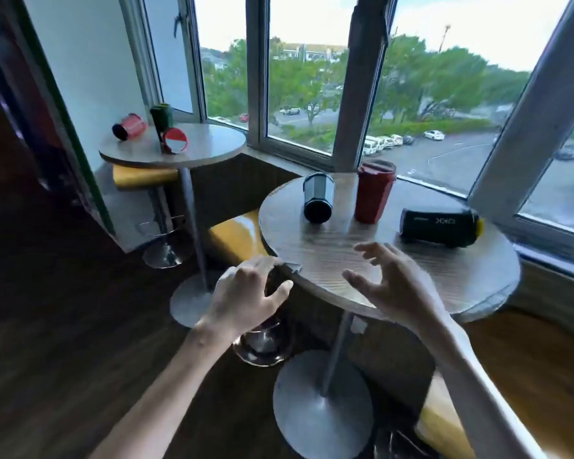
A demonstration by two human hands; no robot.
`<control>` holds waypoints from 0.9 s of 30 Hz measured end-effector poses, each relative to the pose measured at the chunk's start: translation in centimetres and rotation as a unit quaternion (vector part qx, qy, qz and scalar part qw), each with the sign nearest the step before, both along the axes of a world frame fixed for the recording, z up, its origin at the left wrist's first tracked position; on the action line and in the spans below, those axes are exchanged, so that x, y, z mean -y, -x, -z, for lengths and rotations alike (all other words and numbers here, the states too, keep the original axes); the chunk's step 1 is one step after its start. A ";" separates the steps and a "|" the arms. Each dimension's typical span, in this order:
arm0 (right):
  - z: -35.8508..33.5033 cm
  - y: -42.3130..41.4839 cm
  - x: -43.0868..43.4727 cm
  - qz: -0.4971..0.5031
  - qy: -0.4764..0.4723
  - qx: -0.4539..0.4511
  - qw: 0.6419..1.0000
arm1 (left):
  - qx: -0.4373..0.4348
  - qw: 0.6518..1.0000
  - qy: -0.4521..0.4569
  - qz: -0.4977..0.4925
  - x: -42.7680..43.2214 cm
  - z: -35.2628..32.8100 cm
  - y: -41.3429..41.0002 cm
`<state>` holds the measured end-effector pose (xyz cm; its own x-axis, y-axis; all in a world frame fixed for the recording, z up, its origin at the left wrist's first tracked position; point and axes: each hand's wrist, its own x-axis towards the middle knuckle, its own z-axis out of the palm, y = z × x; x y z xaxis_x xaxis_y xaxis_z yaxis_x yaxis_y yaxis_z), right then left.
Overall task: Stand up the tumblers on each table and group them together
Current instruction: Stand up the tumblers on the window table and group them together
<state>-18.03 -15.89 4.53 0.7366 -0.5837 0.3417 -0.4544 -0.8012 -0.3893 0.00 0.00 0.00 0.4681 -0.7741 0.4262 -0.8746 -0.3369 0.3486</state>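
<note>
On the near round table [444, 279] a dark red tumbler [373, 192] stands upright. To its left a grey-blue tumbler [318, 197] lies on its side with its dark base toward me. A black tumbler [439, 226] with a yellow end lies on its side at the right. My left hand [246, 289] hovers open at the table's near left edge. My right hand [395, 283] hovers open over the table's front part, holding nothing. On the far round table [209, 144] a pink tumbler [130, 126] and a red tumbler [175, 140] lie on their sides, and a dark green tumbler [161, 117] stands upright.
Yellow-seated bar stools stand beside the tables, one [236, 236] between them and one [143, 176] under the far table. A window frame [358, 94] runs close behind both tables. Each table rests on a metal pole with a round base [322, 402]. The floor is dark wood.
</note>
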 end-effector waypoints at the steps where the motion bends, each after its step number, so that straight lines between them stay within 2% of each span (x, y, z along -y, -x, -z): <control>1: -0.2 -0.5 0.8 0.008 0.002 0.007 1.000 | -0.003 1.000 0.004 0.006 1.1 -0.2 -0.9; 5: -0.5 -4.2 4.6 0.018 -0.009 0.005 1.000 | -0.050 0.998 -0.006 0.030 6.6 -1.0 -6.0; 8: -0.5 -8.2 8.3 0.003 -0.093 0.026 0.995 | -0.169 0.984 0.010 0.054 10.9 -1.2 -10.6; 12: -0.1 -13.5 12.4 0.029 -0.221 0.035 0.974 | -0.318 0.943 0.014 0.094 16.4 -1.6 -15.6; 18: 1.8 -17.8 16.6 0.093 -0.299 0.011 0.950 | -0.513 0.850 -0.037 0.109 23.4 -1.7 -20.6; 22: 2.2 -19.0 17.3 0.088 -0.339 0.011 0.937 | -0.584 0.799 -0.064 0.129 26.0 -1.8 -21.7; 27: 2.4 -19.3 17.1 0.066 -0.374 0.059 0.923 | -0.601 0.779 -0.090 0.158 27.5 -1.2 -22.0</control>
